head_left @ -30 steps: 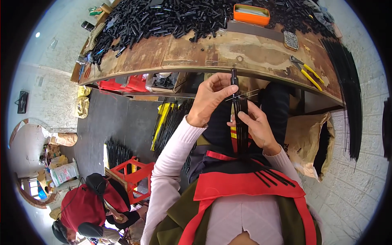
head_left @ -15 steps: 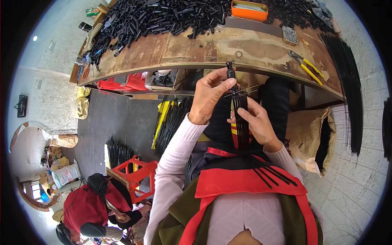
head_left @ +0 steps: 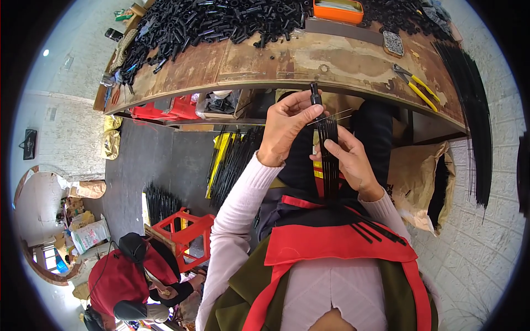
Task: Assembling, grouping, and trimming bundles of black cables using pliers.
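Observation:
My left hand pinches a black plastic tube-shaped part upright between thumb and fingers, near the table's front edge. Below that part hangs a bundle of thin black rods, which look like umbrella ribs, running down over my lap. My right hand is closed around the bundle's upper half, thumb in front. A few thin metal rods stick out crosswise between the two hands. How the rods join the plastic part is hidden by my left fingers. Several loose black rods lie on the red apron.
On the wooden table lie a heap of black plastic parts, an orange box, a tin of small metal bits and yellow-handled pliers. Long black rods overhang its right end. A person sits lower left beside a red stool.
Both hands, the plastic part and the rod bundle have shifted slightly to the right. The thin crosswise rods have changed angle. The loose rods on the apron sit a little higher.

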`<action>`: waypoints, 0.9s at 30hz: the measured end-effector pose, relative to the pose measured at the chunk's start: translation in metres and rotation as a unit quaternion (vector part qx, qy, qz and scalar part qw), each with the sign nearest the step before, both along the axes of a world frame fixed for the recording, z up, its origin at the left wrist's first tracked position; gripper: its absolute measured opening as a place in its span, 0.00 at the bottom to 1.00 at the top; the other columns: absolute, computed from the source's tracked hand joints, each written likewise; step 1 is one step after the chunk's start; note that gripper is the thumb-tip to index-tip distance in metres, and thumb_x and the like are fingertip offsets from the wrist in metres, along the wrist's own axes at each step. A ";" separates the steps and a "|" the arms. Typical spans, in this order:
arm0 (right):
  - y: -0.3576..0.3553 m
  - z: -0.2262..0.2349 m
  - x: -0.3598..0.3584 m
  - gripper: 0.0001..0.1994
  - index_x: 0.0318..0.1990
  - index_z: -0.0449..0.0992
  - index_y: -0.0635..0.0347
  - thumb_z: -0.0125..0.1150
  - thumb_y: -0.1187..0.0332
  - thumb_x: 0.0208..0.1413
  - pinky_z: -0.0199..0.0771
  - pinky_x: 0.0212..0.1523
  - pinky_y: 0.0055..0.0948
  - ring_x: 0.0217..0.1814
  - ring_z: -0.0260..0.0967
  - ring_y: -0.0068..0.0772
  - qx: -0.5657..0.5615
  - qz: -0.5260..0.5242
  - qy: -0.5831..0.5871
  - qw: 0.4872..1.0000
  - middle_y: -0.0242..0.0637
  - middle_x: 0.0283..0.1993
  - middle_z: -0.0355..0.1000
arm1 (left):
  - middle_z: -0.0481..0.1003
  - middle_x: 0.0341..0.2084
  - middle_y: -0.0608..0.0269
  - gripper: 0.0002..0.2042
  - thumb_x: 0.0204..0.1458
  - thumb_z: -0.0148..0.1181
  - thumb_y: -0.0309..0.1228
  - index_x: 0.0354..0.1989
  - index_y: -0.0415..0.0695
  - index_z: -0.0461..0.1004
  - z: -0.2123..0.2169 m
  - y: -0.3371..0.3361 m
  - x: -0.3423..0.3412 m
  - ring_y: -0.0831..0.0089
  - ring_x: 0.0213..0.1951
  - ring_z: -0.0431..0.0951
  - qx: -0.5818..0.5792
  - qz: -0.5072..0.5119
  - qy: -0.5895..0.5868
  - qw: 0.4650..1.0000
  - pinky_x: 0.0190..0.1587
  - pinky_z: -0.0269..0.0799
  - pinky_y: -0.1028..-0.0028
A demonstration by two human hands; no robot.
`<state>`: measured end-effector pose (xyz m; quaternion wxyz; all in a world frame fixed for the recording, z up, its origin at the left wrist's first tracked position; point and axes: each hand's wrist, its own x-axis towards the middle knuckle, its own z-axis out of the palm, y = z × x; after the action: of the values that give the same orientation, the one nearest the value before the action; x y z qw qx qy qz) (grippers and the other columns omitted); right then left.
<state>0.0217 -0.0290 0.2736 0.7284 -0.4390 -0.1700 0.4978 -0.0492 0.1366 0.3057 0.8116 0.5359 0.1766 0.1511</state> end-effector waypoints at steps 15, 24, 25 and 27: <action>0.007 0.003 0.000 0.17 0.58 0.66 0.64 0.55 0.70 0.63 0.78 0.51 0.40 0.40 0.72 0.27 -0.013 0.013 -0.015 1.000 0.36 0.40 0.71 | 0.80 0.38 0.52 0.20 0.53 0.64 0.21 0.54 0.28 0.70 -0.004 -0.003 -0.007 0.69 0.40 0.82 -0.003 0.095 -0.017 0.995 0.46 0.77 0.75; 0.008 0.001 0.002 0.17 0.58 0.67 0.64 0.55 0.70 0.64 0.78 0.51 0.40 0.41 0.72 0.27 -0.009 0.016 -0.004 1.000 0.36 0.41 0.70 | 0.72 0.53 0.44 0.32 0.52 0.61 0.17 0.66 0.33 0.55 -0.007 -0.001 -0.022 0.62 0.52 0.77 -0.004 0.035 -0.068 0.997 0.53 0.75 0.69; 0.008 0.001 0.002 0.17 0.58 0.67 0.64 0.54 0.70 0.64 0.78 0.51 0.40 0.41 0.72 0.27 -0.008 0.018 -0.005 1.000 0.36 0.41 0.70 | 0.70 0.54 0.44 0.35 0.51 0.61 0.16 0.67 0.35 0.53 -0.003 -0.005 -0.022 0.61 0.53 0.76 0.031 0.048 -0.056 0.997 0.53 0.75 0.69; 0.009 0.001 0.001 0.17 0.58 0.66 0.64 0.54 0.70 0.64 0.78 0.51 0.40 0.41 0.71 0.26 -0.007 0.021 -0.005 1.000 0.36 0.41 0.70 | 0.71 0.54 0.44 0.37 0.48 0.63 0.14 0.68 0.38 0.53 0.004 -0.010 -0.020 0.59 0.54 0.76 0.068 0.082 -0.025 0.994 0.54 0.74 0.68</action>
<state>0.0228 -0.0204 0.2748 0.7137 -0.4428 -0.1799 0.5120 -0.0689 0.1271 0.3092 0.7623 0.5699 0.1885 0.2422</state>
